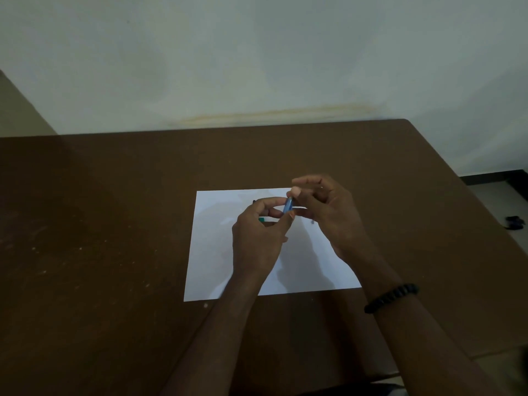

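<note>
Black beads (391,298) ring the right wrist, closest in. The right hand (328,215) pinches the top of a short blue stick (288,205) with curled fingertips, and the left hand (257,238) pinches its lower end. The stick hovers above the far half of the paper (211,252), which lies on the brown table (114,224).

Dim, murky indoor light
Only the white paper (211,252) reads bright; the hands cast soft shadows on it, fingertips blur slightly, and edges bow outward.

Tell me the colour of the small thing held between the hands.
The thing is blue; the head view shows it best.
</note>
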